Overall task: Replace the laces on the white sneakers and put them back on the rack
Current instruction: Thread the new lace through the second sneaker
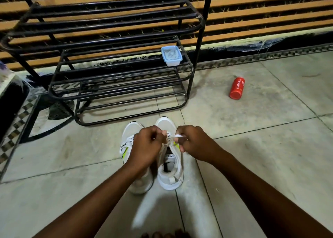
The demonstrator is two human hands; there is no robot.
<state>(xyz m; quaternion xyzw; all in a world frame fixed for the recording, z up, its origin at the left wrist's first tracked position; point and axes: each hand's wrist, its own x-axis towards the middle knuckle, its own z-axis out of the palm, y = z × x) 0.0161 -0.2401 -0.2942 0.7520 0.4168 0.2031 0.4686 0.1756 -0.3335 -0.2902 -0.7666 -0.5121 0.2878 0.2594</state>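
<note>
So both white mesh sneakers with neon-yellow side accents are sitting side by side on the grey tiled floor, toes pointing at the black metal-tube shoe rack, just in front of its bottom tier. The right sneaker is fully in view from above, tongue label and heel tab showing. The left sneaker is partly hidden under the left wrist.

The left hand has its fingers curled in over the top eyelets of the right sneaker, pinching something there, though I can't make out exactly which bit. The right hand is curled too, pinching the flat white lace, which loops over its fingers just beside the shoe's throat. Both hands are nearly touching each other above the lacing area.

Other stuff: a small pale-blue plastic tub sits on the rack's middle shelf at its right end, and a red cylindrical bottle with white lettering lies on its side on the floor, well off to the right of the rack.
</note>
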